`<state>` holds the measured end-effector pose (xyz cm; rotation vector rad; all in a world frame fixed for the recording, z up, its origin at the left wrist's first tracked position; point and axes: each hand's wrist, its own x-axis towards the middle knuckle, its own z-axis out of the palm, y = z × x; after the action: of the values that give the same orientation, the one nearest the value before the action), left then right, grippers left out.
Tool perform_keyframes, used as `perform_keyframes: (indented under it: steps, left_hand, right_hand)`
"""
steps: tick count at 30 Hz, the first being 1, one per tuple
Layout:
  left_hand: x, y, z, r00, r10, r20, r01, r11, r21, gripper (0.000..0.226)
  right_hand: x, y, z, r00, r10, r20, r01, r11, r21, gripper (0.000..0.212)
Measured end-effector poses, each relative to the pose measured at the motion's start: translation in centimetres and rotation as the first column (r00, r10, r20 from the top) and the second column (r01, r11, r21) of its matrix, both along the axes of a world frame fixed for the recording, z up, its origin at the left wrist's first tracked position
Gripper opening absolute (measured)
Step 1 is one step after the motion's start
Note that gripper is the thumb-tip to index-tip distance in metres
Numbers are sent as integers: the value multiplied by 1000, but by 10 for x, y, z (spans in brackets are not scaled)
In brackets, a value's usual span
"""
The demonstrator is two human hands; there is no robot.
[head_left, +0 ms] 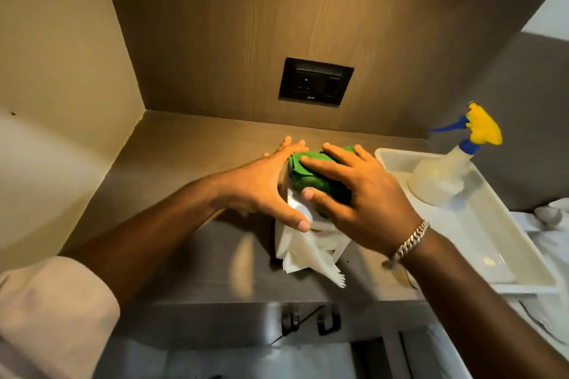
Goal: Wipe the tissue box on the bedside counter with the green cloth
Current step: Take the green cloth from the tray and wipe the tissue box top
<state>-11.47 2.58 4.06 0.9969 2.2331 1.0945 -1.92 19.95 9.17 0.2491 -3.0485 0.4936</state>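
- One tissue box (311,240) stands mid-counter (172,175), long axis upright, tissue (303,258) hanging toward 6 o'clock.
- One green cloth (311,175) lies on its top, directly beneath the right hand (354,191), whose spread fingers (317,163) press the cloth down.
- Left hand (261,188), at 9 o'clock, grips the box's side, steadying it.
- At 3 o'clock: one tray (462,234), one spray bottle (446,172).
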Motion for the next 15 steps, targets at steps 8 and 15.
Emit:
perform_keyframes:
  steps: [8,15]
  left_hand:
    - [-4,2,-4,1000,-2,-13,0,996,-92,133]
    - [-7,1,-3,999,-9,-50,3,992,-128,133]
  right_hand:
    - [-1,37,9,998,11,68,-4,995,-96,44]
    - [14,19,2,978,208,19,-208,978,15,49]
